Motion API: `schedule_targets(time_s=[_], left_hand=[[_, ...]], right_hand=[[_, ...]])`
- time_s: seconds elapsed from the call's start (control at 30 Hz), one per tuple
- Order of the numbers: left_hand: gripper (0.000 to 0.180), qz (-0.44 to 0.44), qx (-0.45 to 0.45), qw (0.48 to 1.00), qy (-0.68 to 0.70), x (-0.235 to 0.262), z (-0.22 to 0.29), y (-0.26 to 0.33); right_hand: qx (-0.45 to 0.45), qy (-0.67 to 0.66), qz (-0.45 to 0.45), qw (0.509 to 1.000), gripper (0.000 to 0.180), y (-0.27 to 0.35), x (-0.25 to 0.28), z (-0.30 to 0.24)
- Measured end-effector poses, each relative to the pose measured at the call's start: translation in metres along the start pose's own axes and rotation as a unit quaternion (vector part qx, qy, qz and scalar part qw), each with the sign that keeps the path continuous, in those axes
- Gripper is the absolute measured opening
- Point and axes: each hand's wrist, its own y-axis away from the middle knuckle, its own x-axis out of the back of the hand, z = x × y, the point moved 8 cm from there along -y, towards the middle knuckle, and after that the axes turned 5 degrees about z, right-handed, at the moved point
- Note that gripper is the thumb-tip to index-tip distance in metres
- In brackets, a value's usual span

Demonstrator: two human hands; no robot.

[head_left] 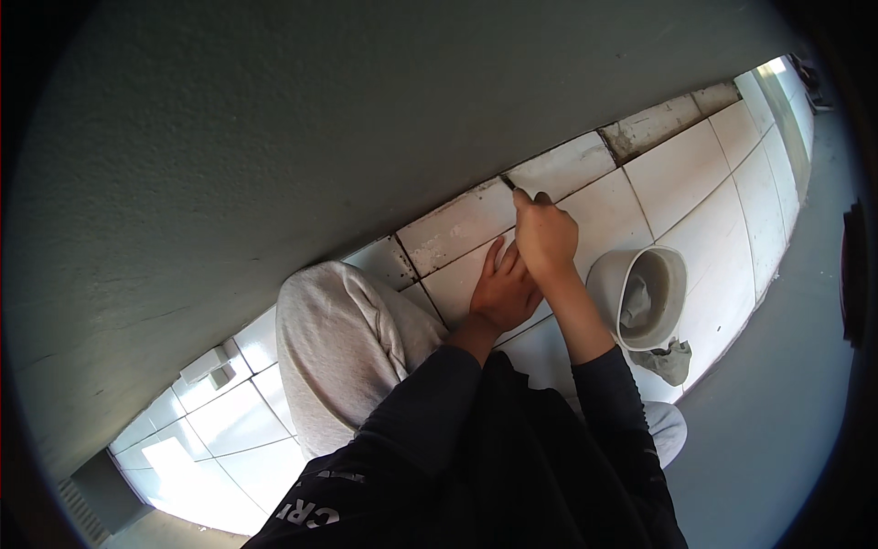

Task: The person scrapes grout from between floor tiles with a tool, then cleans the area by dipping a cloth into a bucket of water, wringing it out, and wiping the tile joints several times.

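My right hand (pixel 546 235) is closed in a fist over a joint between the white wall-side tiles (pixel 457 224). Whatever it grips is mostly hidden; a short dark strip shows past the thumb, and I cannot tell whether it is a tool tip or the joint itself. Just below and to the left, my left hand (pixel 506 291) rests on the tiles with its fingers apart and nothing in it. Dark, dirty joints run between these tiles and along the foot of the grey wall (pixel 274 137).
Right of my right forearm stands a whitish plastic bucket (pixel 679 288) with grey material inside. A crumpled grey rag (pixel 672 366) lies against it. My bent knee (pixel 343 316) is close to the wall. A small white block (pixel 208 366) sits farther left by the wall.
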Motion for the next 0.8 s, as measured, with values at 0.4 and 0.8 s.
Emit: schedule_targets(time_s=[0.4,0.8], left_hand=[[0.049,0.007,-0.007,1.0,-0.005,0.001,0.0,0.001],[0.048,0.01,-0.008,1.0,-0.019,0.005,0.003,0.001]], right_hand=[[-0.001,0.01,-0.011,1.0,0.015,-0.007,0.002,0.015],[-0.007,0.018,0.0,1.0,0.017,-0.002,0.0,0.01]])
